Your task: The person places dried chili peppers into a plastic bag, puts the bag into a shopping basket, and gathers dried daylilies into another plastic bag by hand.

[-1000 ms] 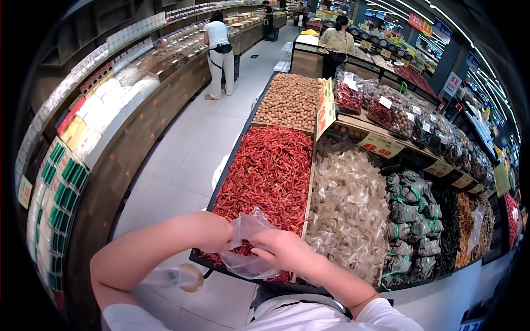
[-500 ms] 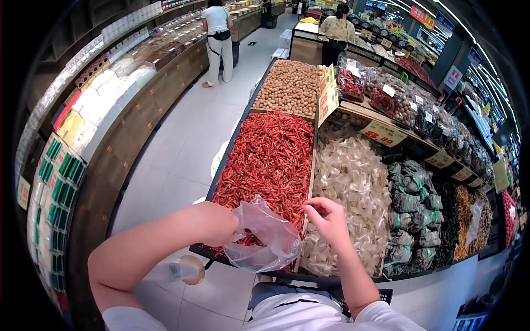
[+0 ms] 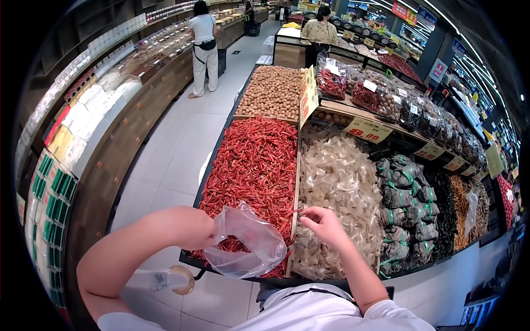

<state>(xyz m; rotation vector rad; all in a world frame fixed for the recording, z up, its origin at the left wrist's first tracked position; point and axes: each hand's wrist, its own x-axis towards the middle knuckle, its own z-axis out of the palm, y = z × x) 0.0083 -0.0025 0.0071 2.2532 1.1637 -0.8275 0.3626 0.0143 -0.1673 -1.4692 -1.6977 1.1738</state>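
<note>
My left hand (image 3: 200, 229) is closed on the edge of a clear plastic bag (image 3: 251, 256), which hangs open over the near end of the dried red chilies (image 3: 254, 165). Chilies show through the bag's mouth; whether any lie inside it I cannot tell. My right hand (image 3: 320, 222) is right of the bag, above the wooden divider, with thumb and forefinger pinched on a small red chili (image 3: 298, 211). Below it lie pale, translucent dried pieces (image 3: 339, 193).
Walnuts (image 3: 270, 92) fill the far bin. Bundles with green ties (image 3: 406, 204) lie at right, behind them price signs (image 3: 367, 129) and bagged goods (image 3: 408, 105). A person in white (image 3: 204, 49) stands in the left aisle, another person (image 3: 320, 33) beyond the bins. A bag roll (image 3: 181, 279) hangs at left.
My right hand has come away from the bag to its right, and the bag's mouth has spread wider. The camera view has shifted a little, moving the bins left.
</note>
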